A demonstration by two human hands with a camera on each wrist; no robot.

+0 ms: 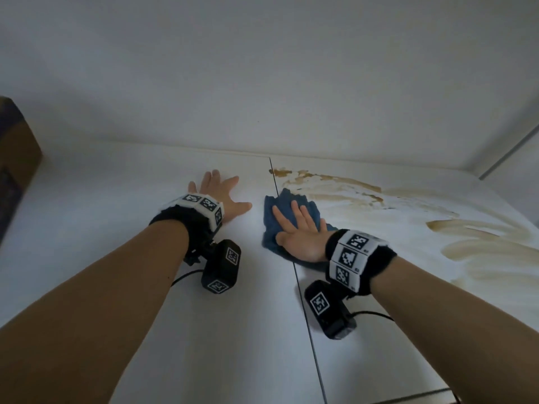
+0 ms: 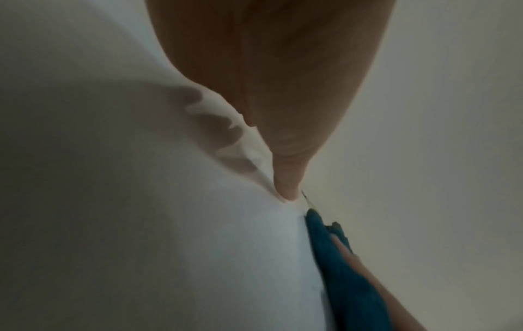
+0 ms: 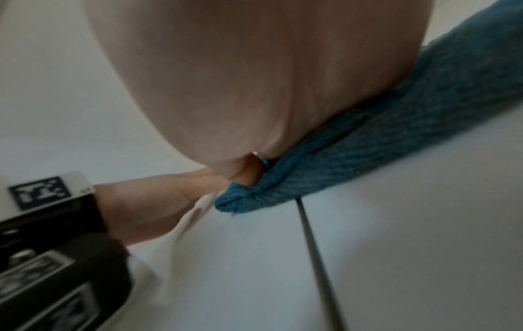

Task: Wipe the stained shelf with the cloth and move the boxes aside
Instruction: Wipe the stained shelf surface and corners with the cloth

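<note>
A blue cloth (image 1: 288,208) lies bunched on the white shelf (image 1: 116,228), straddling the dark seam between its two panels. My right hand (image 1: 297,228) presses flat on the cloth with straight fingers. Brown smeared stains (image 1: 344,188) spread over the shelf's right panel, from beside the cloth toward the right edge. My left hand (image 1: 218,193) rests flat on the left panel, fingers spread, just left of the cloth. In the left wrist view the cloth (image 2: 339,268) shows below the palm (image 2: 271,67). The right wrist view shows the cloth (image 3: 396,134) under my palm (image 3: 226,78).
A brown cardboard box (image 1: 14,158) stands at the far left edge of the shelf. A white back wall (image 1: 262,83) rises behind the shelf and a side wall (image 1: 519,158) closes it on the right. The seam (image 1: 306,310) runs toward me.
</note>
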